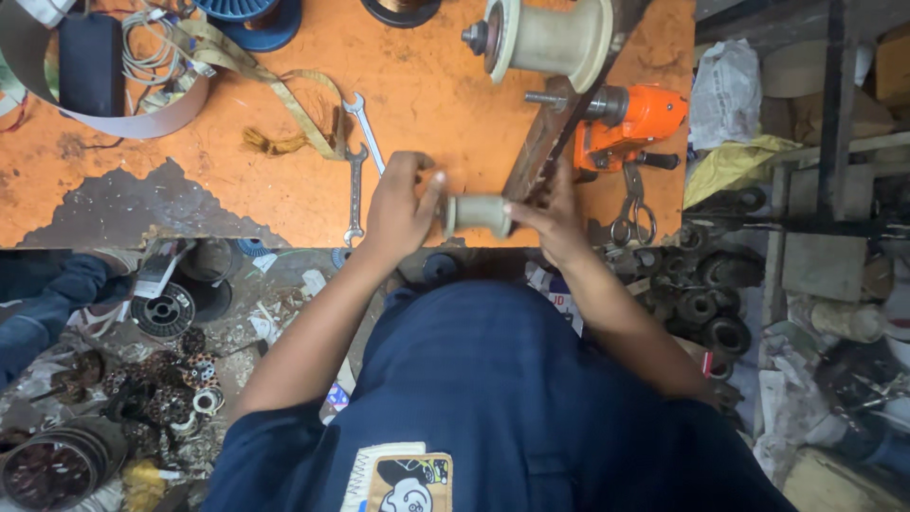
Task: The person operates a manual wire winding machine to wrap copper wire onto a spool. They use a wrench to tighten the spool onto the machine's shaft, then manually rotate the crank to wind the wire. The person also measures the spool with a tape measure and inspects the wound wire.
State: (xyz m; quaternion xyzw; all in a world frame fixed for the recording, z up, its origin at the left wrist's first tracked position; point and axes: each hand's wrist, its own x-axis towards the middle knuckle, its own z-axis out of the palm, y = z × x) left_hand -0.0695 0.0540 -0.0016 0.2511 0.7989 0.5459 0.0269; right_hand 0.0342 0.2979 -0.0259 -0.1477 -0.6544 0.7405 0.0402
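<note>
Small pale cylindrical spool [477, 214] held crosswise between both hands, just above the near edge of the worn orange worktop [427, 85]. Left hand [400, 207] cupped against the spool's left end, fingers curled, thumb raised beside the flange. Right hand [548, 216] closed around the right end, fingertips pinching the rim.

Just beyond the right hand, a brown wooden bar [550, 142] lying aslant, carrying a large cream plastic bobbin [550, 38] on a metal spindle. Orange power drill [630, 123] fixed beside the bar, at the worktop's right edge. Metal scissors [633, 210] lying below the drill, near the right hand.

Two steel spanners [358, 161] resting to the left of the left hand, close but apart from it. Frayed tan webbing strap [275, 95] trailing across the worktop further left, with a grey band [104, 118] and blue reels [251, 14] toward the far corner.

Floor below strewn with dark metal rotors and rings [701, 303] on the right, wound coils and scrap [161, 389] on the left.
</note>
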